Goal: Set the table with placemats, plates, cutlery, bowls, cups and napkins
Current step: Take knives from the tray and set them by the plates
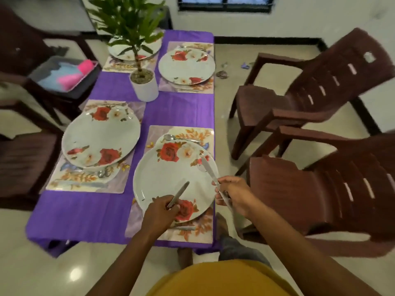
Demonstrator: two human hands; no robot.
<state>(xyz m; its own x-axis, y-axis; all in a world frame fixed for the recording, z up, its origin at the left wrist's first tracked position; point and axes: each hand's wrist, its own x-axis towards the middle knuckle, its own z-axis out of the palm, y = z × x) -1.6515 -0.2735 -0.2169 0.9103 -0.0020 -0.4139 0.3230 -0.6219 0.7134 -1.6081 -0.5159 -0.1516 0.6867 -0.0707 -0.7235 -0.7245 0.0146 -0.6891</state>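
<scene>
Pinching two knives over the near plate (168,178): left hand (159,212) knife (178,194) angled up-right, right hand (232,194) knife (210,171) up-left.

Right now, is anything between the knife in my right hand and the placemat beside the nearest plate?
Yes. The knife in the right hand hovers over the nearest plate's rim, which covers the placemat there.

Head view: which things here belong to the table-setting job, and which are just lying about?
Job: left hand holding a knife; right hand holding a second knife; near plate; its placemat; spoon.

Lying about: potted plant; brown chairs; tray of pink and blue cloths.
</scene>
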